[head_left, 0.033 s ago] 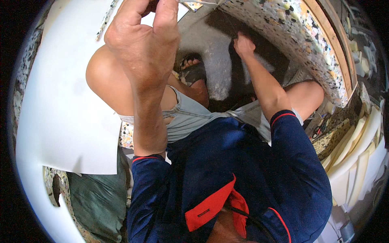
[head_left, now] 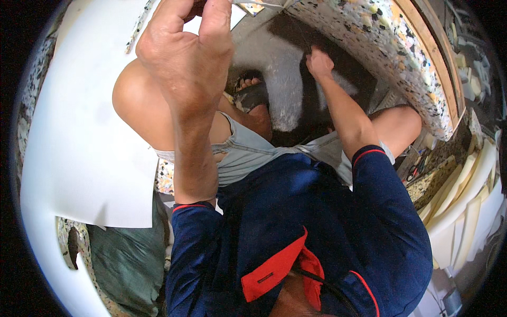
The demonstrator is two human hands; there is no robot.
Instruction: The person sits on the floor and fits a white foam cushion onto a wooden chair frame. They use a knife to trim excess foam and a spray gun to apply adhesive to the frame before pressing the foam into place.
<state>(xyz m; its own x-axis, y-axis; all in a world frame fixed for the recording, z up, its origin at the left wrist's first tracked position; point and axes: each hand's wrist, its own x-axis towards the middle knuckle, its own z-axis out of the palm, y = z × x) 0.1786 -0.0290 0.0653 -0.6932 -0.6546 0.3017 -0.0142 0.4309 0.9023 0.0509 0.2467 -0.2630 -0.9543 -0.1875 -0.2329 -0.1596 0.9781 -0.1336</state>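
At the top, my left hand is raised and closed, fingers curled near a thin pale strand; what exactly it grips is hidden. My right hand is lower and farther right, closed at the end of a thin line that runs upward; whether it holds that line is hard to tell. A thick speckled foam block with wooden strips along its outer edge slants beside my right hand. Below both hands are my bare knees and a sandalled foot.
A large white sheet covers the left side, above a dark green cloth. On the right lie scissors, pale curved foam offcuts and speckled foam scraps. A grey floor shows between my legs.
My right hand has shifted slightly down and toward me. My left hand is nearly in the same place.
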